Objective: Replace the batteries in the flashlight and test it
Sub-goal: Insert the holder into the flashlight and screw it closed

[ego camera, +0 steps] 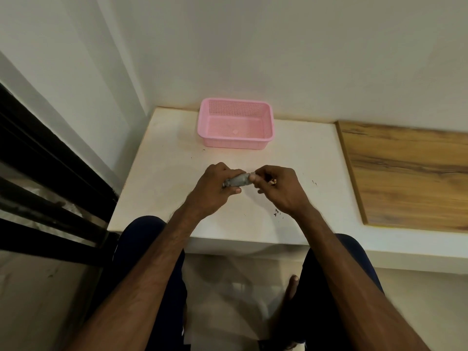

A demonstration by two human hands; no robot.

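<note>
A small grey metal flashlight (238, 180) lies level between both hands, just above the white tabletop (162, 153). My left hand (215, 188) wraps around its left part, thumb underneath. My right hand (276, 187) pinches the flashlight's right end with thumb and fingertips. A small yellowish item (273, 182) peeks out between the right fingers; I cannot tell what it is. No loose batteries show on the table.
A pink perforated plastic basket (268, 115) stands at the back of the table against the wall. A wooden board (410, 173) lies to the right. Dark specks (276, 212) dot the surface near my right wrist. A black metal frame (50, 173) runs along the left.
</note>
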